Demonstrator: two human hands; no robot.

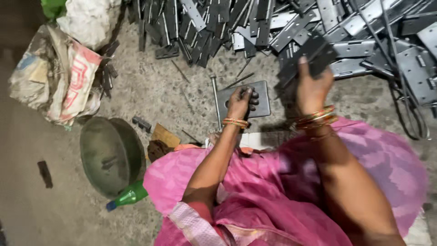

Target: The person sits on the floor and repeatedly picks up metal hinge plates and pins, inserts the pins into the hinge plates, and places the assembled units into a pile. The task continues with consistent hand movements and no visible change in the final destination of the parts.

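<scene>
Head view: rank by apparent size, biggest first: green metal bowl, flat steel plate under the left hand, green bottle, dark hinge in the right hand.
1. Green metal bowl, clearly largest.
2. Flat steel plate and dark hinge look alike; the hinge is blurred and partly hidden by the right hand, the plate by the left hand, so unranked.
3. Green bottle, smallest as seen.

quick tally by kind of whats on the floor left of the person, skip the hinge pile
Round metal bowl: 1
Green plastic bottle: 1
Printed sacks: 1 bundle, single sacks cannot be told apart
White bag: 1
Total: 4

Apart from these, the left hand rests on a flat metal plate and the right hand holds a dark hinge.
</scene>
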